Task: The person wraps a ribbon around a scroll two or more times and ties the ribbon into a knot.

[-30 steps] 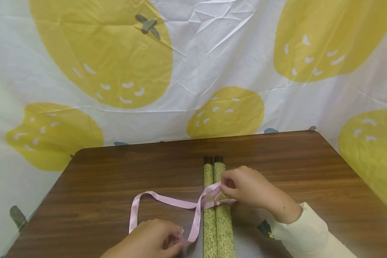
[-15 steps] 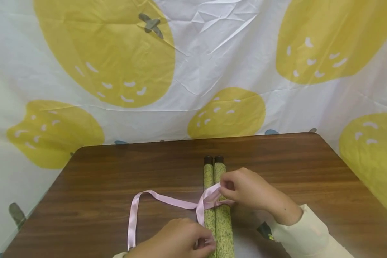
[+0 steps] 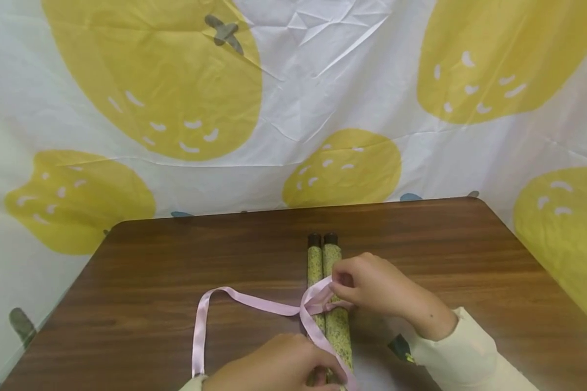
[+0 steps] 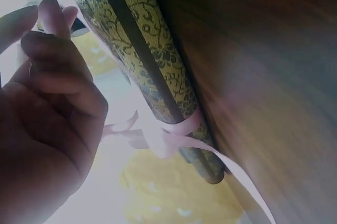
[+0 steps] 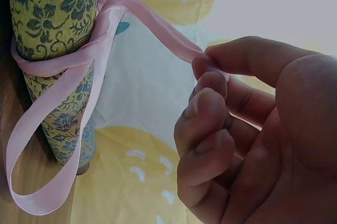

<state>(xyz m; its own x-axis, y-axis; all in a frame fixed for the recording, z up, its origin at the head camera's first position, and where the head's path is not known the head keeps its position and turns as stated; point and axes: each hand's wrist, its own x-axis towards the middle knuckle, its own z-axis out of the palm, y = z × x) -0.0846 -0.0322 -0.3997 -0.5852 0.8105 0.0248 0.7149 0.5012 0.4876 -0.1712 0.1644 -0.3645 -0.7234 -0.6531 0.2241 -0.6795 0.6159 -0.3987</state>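
Two side-by-side rolls of a scroll (image 3: 338, 334), covered in green-gold floral brocade with dark end knobs, lie lengthwise on the table. A pink satin ribbon (image 3: 254, 303) wraps around them and crosses on top. In the right wrist view, my right hand (image 5: 247, 124) pinches one stretch of ribbon between thumb and index finger, drawing it away from the rolls. A ribbon loop hangs beside the brocade there. Lower down, my left hand (image 3: 281, 364) pinches another stretch, which slants across the rolls. My left hand (image 4: 52, 103) has curled fingers beside the brocade in its wrist view.
The brown wood-grain table (image 3: 176, 255) extends to both sides of the scroll. A free length of ribbon bends over its left part. Behind hangs a white cloth (image 3: 215, 187) printed with yellow fruit. Something small and dark green (image 3: 400, 347) shows beside the right sleeve.
My left hand has moved right, from beside the rolls to over them, bringing its ribbon stretch diagonally across. My right hand keeps its pinch in nearly the same spot.
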